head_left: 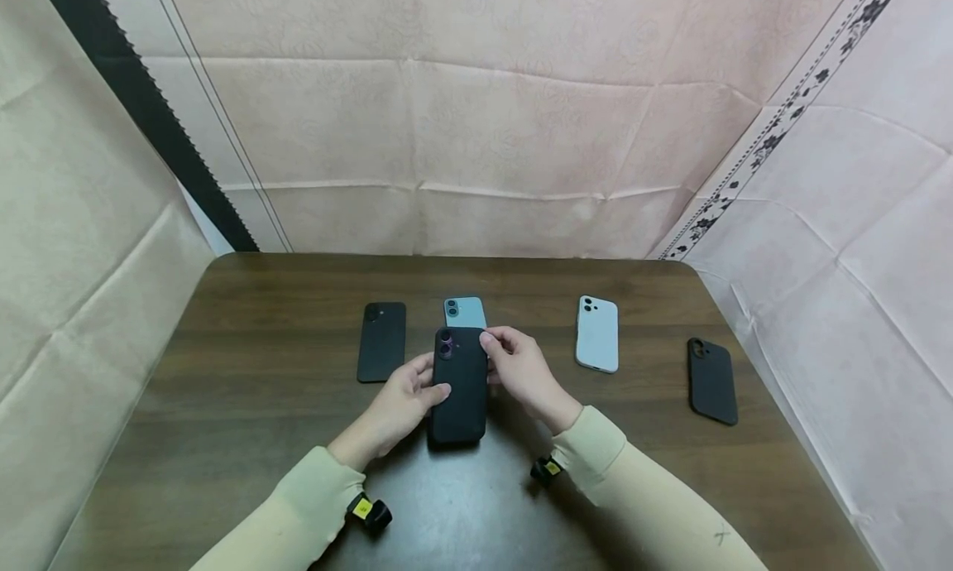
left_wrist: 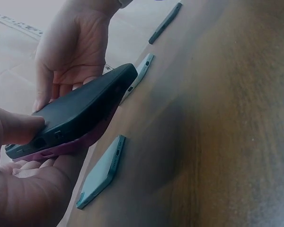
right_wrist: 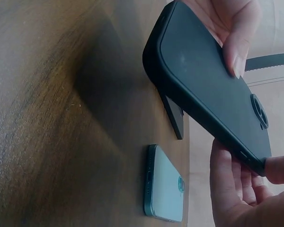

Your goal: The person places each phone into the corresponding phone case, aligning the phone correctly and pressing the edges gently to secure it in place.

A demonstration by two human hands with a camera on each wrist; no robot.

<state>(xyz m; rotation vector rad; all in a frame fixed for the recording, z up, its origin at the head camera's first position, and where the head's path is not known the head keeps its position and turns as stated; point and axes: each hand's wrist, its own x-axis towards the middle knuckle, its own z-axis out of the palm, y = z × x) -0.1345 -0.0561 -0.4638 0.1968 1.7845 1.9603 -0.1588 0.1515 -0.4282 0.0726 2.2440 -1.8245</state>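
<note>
A black phone case (head_left: 460, 389) is held up above the table, camera cutout at its upper left. Beneath the case, in the left wrist view, a purple phone (left_wrist: 92, 136) shows along the lower edge; how far it sits inside cannot be told. My left hand (head_left: 405, 399) grips the case's left side, thumb on the black back and fingers underneath. At the upper right corner my right hand (head_left: 524, 376) pinches the edge between thumb and fingers. Directly behind the case lies a light teal phone (head_left: 465, 313), partly covered by it in the head view.
On the brown wooden table (head_left: 260, 372), a dark phone (head_left: 382, 343) lies left of the teal one. To the right are a white phone (head_left: 597, 333) and a black phone or case (head_left: 712, 381) near the table's right edge. Pale cloth (head_left: 447, 141) hangs behind.
</note>
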